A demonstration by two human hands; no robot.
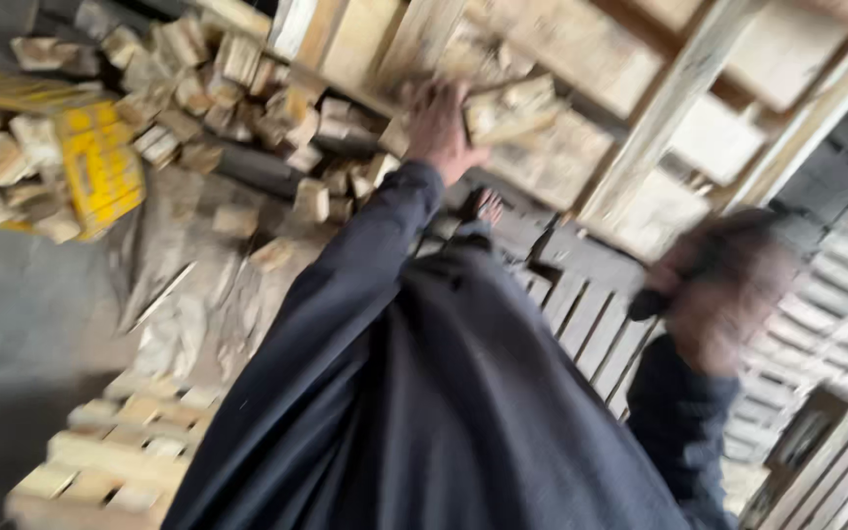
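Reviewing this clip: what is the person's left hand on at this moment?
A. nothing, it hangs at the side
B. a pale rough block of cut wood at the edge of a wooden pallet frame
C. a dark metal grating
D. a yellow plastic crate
B: the left hand, arm stretched forward in a dark sleeve, closes on the pale rough block of cut wood against the wooden pallet frame; the yellow crate sits well off to the side.

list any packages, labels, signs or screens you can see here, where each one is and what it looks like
Yellow box-like package with dark print: upper left, among the loose pale wooden blocks; blocky shape, bright yellow faces, markings too blurred to make out.
No screens or signs show.
The left hand grips a pale wooden block, which is bare wood without a label; the right hand holds a dark object, too blurred to identify.
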